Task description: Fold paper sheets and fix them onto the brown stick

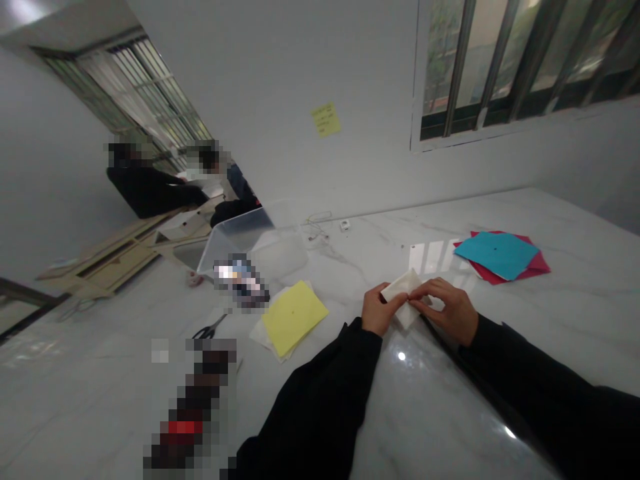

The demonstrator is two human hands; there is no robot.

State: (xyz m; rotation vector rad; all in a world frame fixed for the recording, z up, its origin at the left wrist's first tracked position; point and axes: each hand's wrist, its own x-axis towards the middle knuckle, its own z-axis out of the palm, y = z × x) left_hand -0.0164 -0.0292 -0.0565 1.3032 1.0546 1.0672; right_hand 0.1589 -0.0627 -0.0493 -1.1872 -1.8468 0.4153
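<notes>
Right now, the left hand (379, 310) pinches one side of a cream paper (407, 319) between thumb and fingers, while the right hand (450, 308) brings thumb and fingertips together at the paper's middle, a narrow grip on it. The paper sits between the two hands over the marbled table (425, 413); whether it touches the surface I cannot tell. Off to the right, a blue sheet (495, 253) lies on red sheets (540, 267). On the left, a yellow sheet (295, 320) rests over paler ones, with dark scissors (213, 329) farther left
</notes>
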